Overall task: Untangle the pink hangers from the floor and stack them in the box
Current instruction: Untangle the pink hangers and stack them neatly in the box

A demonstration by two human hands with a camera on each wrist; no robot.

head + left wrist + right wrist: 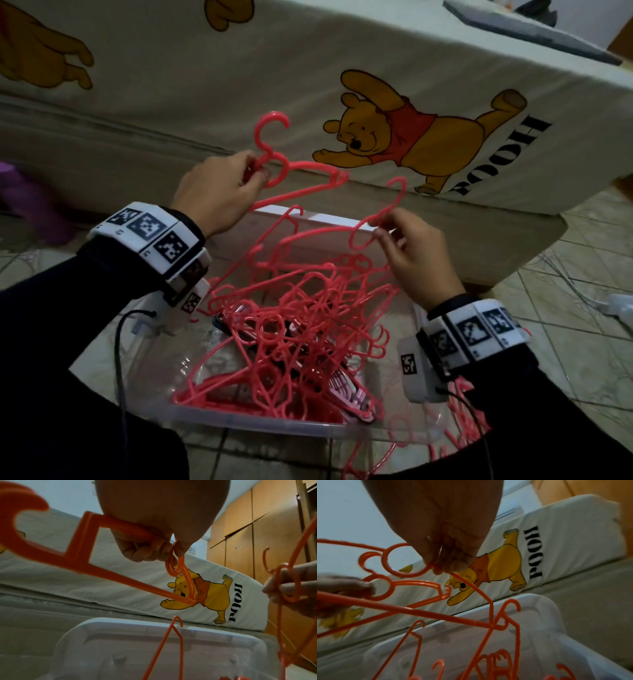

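Left hand (214, 193) up high over the box (239, 416), fingers curled tight round the neck of one pink hanger (301, 174), just under its hook. Same grip in the left wrist view: left hand (147, 536) wrapped round the hanger (96, 555), its round loops poking out below the fingers. Hanger lifted clear of the pile, hook pointing up, one arm slanting down and to the right.

Right hand (416, 255) a bit lower and to the right, pinching the round loop of a second hanger (380, 219) between thumb and fingertips. Seen from the right wrist too: right hand (447, 545) nipping the ring of that hanger (402, 562), with a thin arm dropping down from it into the heap. Still caught in the others at its lower end.

Big tangled pile of pink hangers (294, 329) sitting in the clear plastic box, between the two wrists. A few more pink hangers (462, 421) outside the box on the tiled floor (582, 274), by the right wrist.

White lid (318, 222) standing behind the box. Behind that, a bed with a bear sheet (411, 102). Something purple (30, 202) on the floor at far left. Wooden wardrobe (248, 534) beyond the bed in the left wrist view.
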